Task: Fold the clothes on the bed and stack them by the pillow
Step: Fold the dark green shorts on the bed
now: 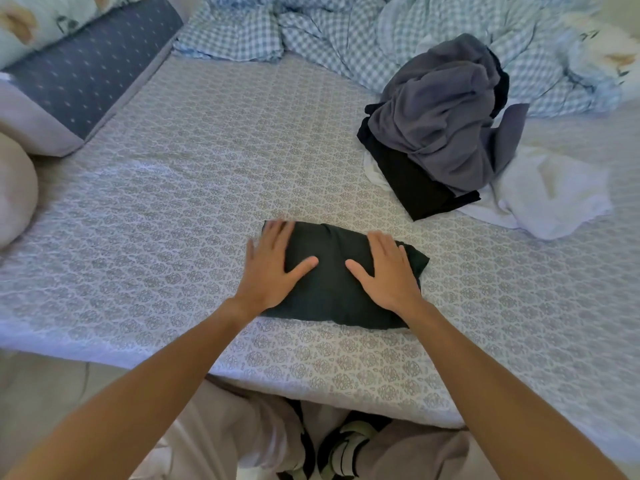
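A dark green garment (332,285), folded into a compact rectangle, lies on the patterned bed sheet (194,188) near the front edge. My left hand (270,268) presses flat on its left side with fingers straight. My right hand (388,271) presses flat on its right side the same way. At the right of the bed sits a loose heap of clothes: a grey garment (446,123) on top, a black one (419,188) under it, and a white one (547,195) beside them. The blue dotted pillow (79,77) lies at the far left.
A crumpled blue checked blanket (346,32) fills the back of the bed. A pale round cushion (14,188) sits at the left edge. The bed's front edge runs just before my legs and shoes (339,452) on the floor.
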